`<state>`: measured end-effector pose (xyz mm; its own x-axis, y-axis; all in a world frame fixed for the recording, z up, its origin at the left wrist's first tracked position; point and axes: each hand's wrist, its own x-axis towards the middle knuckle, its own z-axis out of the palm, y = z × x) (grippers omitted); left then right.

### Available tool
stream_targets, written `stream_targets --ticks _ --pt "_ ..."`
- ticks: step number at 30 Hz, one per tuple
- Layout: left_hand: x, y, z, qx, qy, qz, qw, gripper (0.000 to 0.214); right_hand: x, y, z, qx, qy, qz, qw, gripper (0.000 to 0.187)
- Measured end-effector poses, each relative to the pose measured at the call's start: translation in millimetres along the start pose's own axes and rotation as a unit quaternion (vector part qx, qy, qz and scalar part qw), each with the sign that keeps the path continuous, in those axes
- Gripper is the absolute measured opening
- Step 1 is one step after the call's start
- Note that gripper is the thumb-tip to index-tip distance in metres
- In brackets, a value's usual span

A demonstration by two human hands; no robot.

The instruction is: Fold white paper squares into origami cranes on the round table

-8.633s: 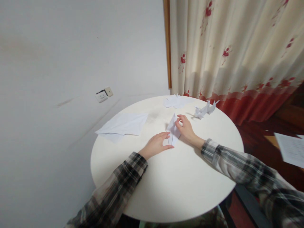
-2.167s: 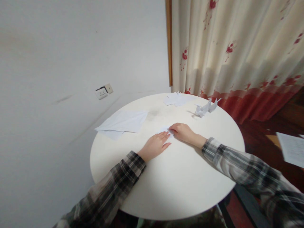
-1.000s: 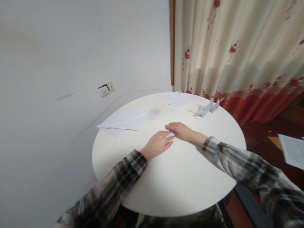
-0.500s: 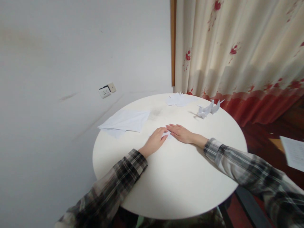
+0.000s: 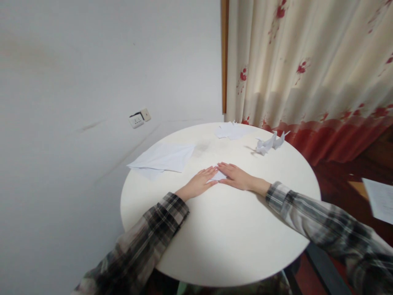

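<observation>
A small folded white paper (image 5: 218,175) lies flat near the middle of the round white table (image 5: 221,246). My left hand (image 5: 199,182) lies palm down on its left side, fingers stretched out. From the right, my right hand (image 5: 235,177) presses flat on the same paper, fingers straight. The two hands' fingertips nearly meet over it, and most of the paper is hidden under them.
A loose stack of white sheets (image 5: 164,159) lies at the table's left. Folded white paper pieces (image 5: 229,130) and paper cranes (image 5: 270,142) sit at the far edge near a flowered curtain (image 5: 307,73). A wall socket (image 5: 139,118) is on the left wall.
Earlier my right hand held a flap of the paper up; now the paper is flat under both open hands. My left hand has slid a little along it.
</observation>
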<state>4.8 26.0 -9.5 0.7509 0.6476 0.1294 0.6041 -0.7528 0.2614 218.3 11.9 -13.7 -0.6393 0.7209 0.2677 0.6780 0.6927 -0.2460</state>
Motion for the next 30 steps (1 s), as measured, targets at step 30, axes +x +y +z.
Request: stream_targets --ticks 30 --pt "9 15 -3.1 -0.170 0.144 -0.063 0.973 0.009 2 -5 -9 0.125 0.118 0.023 0.985 0.016"
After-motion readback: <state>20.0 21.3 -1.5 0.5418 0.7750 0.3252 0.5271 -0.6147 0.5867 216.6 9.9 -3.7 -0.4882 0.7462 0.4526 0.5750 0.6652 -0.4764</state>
